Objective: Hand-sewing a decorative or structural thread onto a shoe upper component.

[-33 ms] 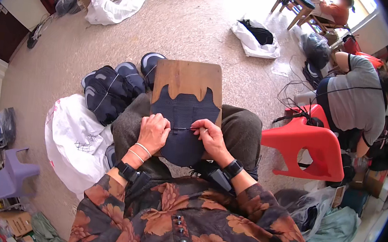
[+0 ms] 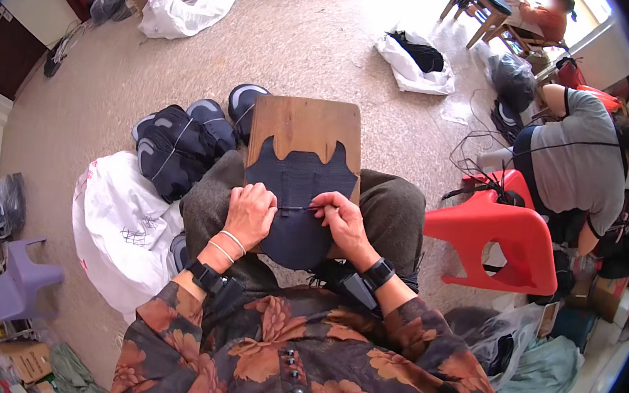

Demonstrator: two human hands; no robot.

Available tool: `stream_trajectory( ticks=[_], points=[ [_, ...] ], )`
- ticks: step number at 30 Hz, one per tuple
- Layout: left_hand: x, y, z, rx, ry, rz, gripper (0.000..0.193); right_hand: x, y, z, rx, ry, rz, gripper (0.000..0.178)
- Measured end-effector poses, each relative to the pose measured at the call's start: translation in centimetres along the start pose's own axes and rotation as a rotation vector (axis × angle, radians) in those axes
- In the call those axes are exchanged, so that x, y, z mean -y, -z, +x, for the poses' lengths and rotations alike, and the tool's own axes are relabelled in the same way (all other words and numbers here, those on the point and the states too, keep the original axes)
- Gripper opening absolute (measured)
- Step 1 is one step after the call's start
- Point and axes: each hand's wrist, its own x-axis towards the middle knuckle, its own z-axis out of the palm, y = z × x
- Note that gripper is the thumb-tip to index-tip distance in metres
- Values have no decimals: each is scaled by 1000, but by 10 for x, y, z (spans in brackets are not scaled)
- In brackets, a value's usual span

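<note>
A dark navy fabric piece (image 2: 303,172), cut like a flat shoe upper with two pointed ends and a rounded end, lies on a wooden board (image 2: 304,118) across my lap. Over its middle runs a thin dark strip (image 2: 296,208). My left hand (image 2: 252,213) rests at the piece's left side, fingers curled and closed on its edge. From the right, my right hand (image 2: 340,221) pinches the right end of the strip between thumb and forefinger. Whether the strip is a cord or a folded edge, I cannot tell.
Tied bundles of dark shoe parts (image 2: 180,146) and a white sack (image 2: 121,225) lie to my left. A red plastic stool (image 2: 514,246) stands close on my right, and beyond it a person in a grey shirt (image 2: 578,161) bends over. Another white bag (image 2: 422,73) lies ahead.
</note>
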Motion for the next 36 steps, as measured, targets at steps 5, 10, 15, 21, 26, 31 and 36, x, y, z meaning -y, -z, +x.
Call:
stream_trajectory(
  ticks=[5,10,15,21,26,31,36],
  points=[
    [-2,-8,4,-40,-15,15,8,-1,-2,0,-22,86,-52,22],
    [3,-11,4,-31,13,-50,9,-4,0,2,-11,101,-52,25],
    [4,-8,2,-19,67,-85,11,15,0,-1,-71,144,-66,28],
    [5,-1,0,-21,62,-187,15,18,6,-5,61,109,26,19],
    [6,-2,0,-11,44,-215,16,16,12,-18,-209,196,-284,8],
    [8,-5,1,-63,17,-167,12,25,10,-64,186,270,-627,17],
    [8,-2,6,65,111,-169,9,27,-10,-65,335,551,-1016,34]
  ],
)
